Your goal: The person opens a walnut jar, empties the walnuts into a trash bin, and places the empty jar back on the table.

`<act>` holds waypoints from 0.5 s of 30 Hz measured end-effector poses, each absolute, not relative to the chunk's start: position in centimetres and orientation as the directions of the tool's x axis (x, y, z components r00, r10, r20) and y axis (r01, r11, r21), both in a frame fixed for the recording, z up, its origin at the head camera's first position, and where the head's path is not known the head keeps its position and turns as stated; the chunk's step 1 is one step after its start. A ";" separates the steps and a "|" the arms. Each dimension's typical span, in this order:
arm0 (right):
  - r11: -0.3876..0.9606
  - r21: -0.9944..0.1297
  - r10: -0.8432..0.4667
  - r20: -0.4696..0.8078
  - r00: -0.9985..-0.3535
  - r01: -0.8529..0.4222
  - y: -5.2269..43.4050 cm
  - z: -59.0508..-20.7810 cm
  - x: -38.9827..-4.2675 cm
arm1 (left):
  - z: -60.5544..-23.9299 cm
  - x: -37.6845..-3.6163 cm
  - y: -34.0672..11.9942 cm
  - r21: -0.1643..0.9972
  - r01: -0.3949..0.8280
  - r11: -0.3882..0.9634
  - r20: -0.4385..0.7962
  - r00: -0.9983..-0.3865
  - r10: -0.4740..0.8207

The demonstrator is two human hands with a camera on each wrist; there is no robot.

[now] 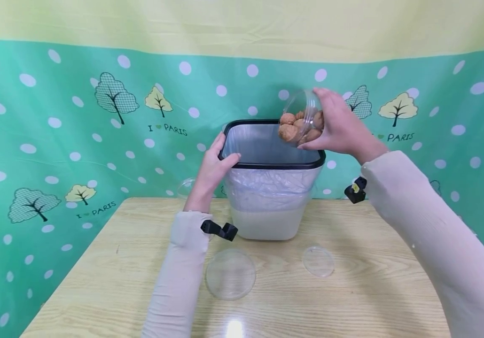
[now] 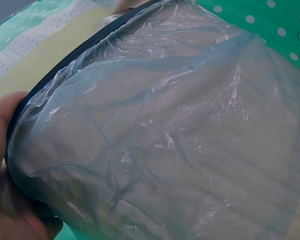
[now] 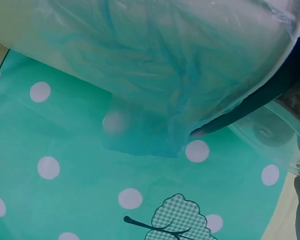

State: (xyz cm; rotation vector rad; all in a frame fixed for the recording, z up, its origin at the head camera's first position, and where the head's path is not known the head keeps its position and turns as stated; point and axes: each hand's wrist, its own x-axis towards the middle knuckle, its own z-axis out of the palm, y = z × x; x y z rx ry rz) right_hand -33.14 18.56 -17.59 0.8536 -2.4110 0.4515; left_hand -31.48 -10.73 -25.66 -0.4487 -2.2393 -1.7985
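A white trash bin (image 1: pixel 263 224) with a black rim (image 1: pixel 273 166) stands on the table, lined with a thin bluish plastic bag (image 2: pixel 165 130). My left hand (image 1: pixel 213 170) grips the rim at its left side. Over the bin's right edge, my right hand (image 1: pixel 342 126) holds a clear plastic jar (image 1: pixel 300 100) tipped sideways, its mouth facing left. Several walnuts (image 1: pixel 287 132) lie inside the jar, some close to its mouth. Only part of the jar shows at the right of the right wrist view, and the bin's bottom inside is hidden.
A large clear round lid (image 1: pixel 230 275) and a smaller one (image 1: pixel 318 261) lie on the wooden table (image 1: pixel 373 291) before the bin. Another clear plastic piece (image 1: pixel 186 187) is partly hidden behind my left wrist. A green dotted curtain (image 1: pixel 77 141) hangs behind.
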 end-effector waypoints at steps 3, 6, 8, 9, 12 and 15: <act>0.751 -0.147 -0.461 0.582 -0.670 -0.644 18.6 -17.8 -33.1 | -25.6 -31.5 -10.7 0.903 0.378 0.203 0.367 -0.926 0.091; 0.758 -0.160 -0.450 0.574 -0.684 -0.633 18.6 -18.0 -33.1 | -25.6 -31.4 -10.6 0.905 0.376 0.200 0.366 -0.927 0.088; 0.758 -0.164 -0.449 0.572 -0.687 -0.632 18.6 -18.1 -33.1 | -25.6 -31.3 -10.6 0.905 0.376 0.198 0.366 -0.926 0.089; 0.758 -0.163 -0.449 0.571 -0.687 -0.631 18.7 -18.1 -33.1 | -25.6 -31.3 -10.6 0.905 0.378 0.197 0.367 -0.926 0.090; 0.753 -0.160 -0.451 0.580 -0.678 -0.638 18.7 -18.1 -33.1 | -25.6 -31.3 -10.5 0.904 0.380 0.196 0.371 -0.925 0.086; 0.752 -0.154 -0.451 0.587 -0.672 -0.640 18.7 -17.9 -33.1 | -25.7 -31.3 -10.6 0.902 0.383 0.199 0.374 -0.924 0.082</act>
